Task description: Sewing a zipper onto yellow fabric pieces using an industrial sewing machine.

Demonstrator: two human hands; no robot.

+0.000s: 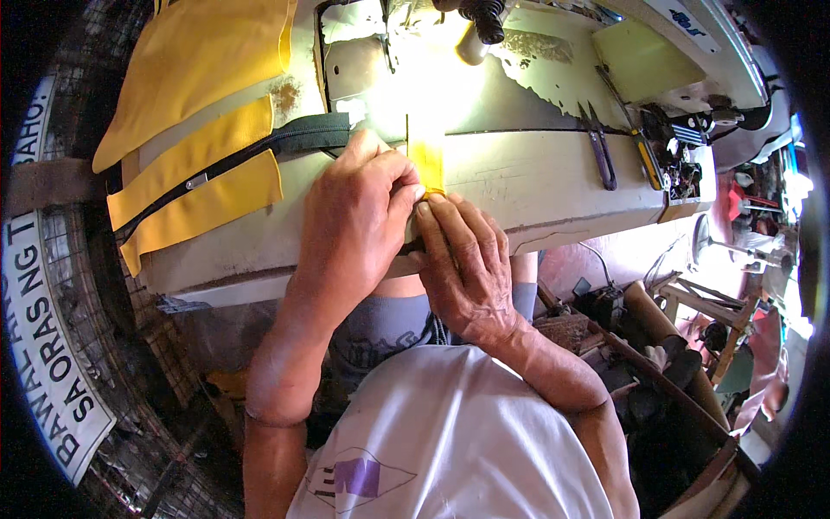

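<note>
A narrow yellow fabric strip lies on the sewing machine table under a bright lamp, its near end folded at my fingertips. My left hand is closed, thumb and forefinger pinching that near end. The fingers of my right hand rest close together, their tips pressing on the same end; its thumb is mostly hidden. Left of my hands are yellow fabric pieces with a black zipper and its metal slider. A larger yellow fabric panel lies behind them.
The lamp bulb hangs over the back of the table. Purple-handled thread snips and a yellow-and-black screwdriver-like tool lie at right, beside a tray of small metal parts. Wooden frames and clutter fill the floor at right.
</note>
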